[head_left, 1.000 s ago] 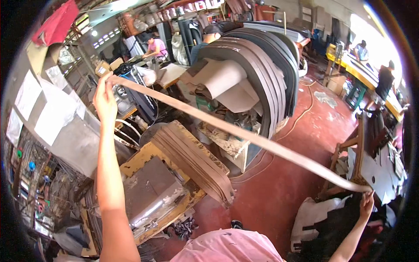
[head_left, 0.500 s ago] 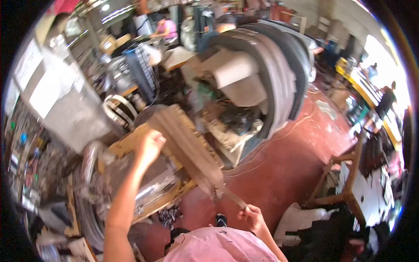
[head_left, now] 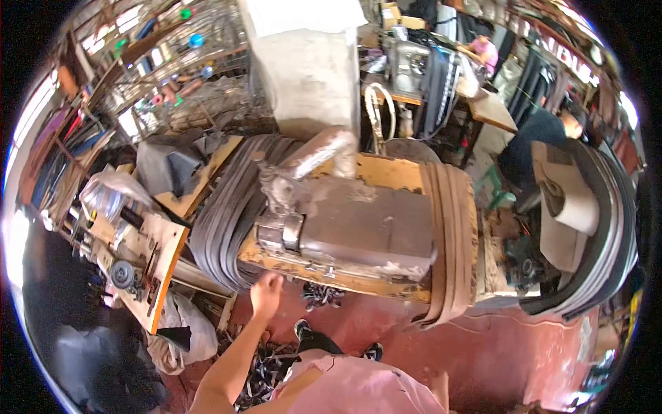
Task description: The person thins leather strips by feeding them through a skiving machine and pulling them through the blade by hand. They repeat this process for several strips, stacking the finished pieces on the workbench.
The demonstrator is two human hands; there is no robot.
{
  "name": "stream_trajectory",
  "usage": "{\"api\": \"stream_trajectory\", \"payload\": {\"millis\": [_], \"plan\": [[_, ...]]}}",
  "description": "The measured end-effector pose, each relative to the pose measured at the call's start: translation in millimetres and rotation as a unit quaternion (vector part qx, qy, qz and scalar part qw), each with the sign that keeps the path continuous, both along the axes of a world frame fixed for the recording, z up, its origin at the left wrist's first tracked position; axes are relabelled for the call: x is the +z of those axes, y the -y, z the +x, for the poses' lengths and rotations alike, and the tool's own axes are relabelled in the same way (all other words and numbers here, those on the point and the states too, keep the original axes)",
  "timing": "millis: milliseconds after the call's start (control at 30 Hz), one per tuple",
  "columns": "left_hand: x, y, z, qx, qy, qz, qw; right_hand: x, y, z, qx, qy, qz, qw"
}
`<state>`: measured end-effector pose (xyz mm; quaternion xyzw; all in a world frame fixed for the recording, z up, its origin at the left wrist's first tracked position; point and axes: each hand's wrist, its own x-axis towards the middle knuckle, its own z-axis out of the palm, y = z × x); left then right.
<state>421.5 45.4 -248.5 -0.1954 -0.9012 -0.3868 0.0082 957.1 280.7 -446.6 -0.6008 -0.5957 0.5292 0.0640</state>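
My left hand [head_left: 267, 295] is closed, with nothing visible in it, just in front of the wooden machine table [head_left: 331, 278]. On that table stands a worn brown machine [head_left: 369, 221] with a silver roller part. Long brown strips [head_left: 452, 241] hang over the table's right end, and a thick bundle of grey-brown strips [head_left: 231, 214] is draped over its left end. My right hand [head_left: 437, 378] is low beside the pink shirt, blurred; its fingers cannot be made out.
At the left is a small wooden bench [head_left: 162, 276] with a round metal part. Dark and grey strips [head_left: 610, 241] hang at the right, near a person in dark clothing [head_left: 538, 141]. Another person in pink [head_left: 485, 54] sits farther back. Scraps [head_left: 323, 295] lie on the red floor.
The view has swung left, bringing the machine to the middle. My left hand has left the brown strips' area for the table's front; my right hand no longer shows the strip it held.
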Motion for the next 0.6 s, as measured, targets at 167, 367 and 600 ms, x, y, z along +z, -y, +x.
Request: {"api": "stream_trajectory", "payload": {"millis": [167, 367, 600], "plan": [[79.0, -28.0, -49.6, -0.086, -0.27, -0.026, 0.959, 181.5, -53.2, -130.2, 0.202, -0.027, 0.259, 0.944], [52.9, 41.1, -144.0, -0.008, -0.274, -0.012, 0.962, 296.7, -44.1, -260.0, 0.2, -0.113, 0.428, 0.874], [17.2, 100.1, -250.8, 0.18, -0.256, -0.122, 0.942, 372.2, 24.4, -412.4, 0.369, -0.168, 0.415, 0.814]]}}
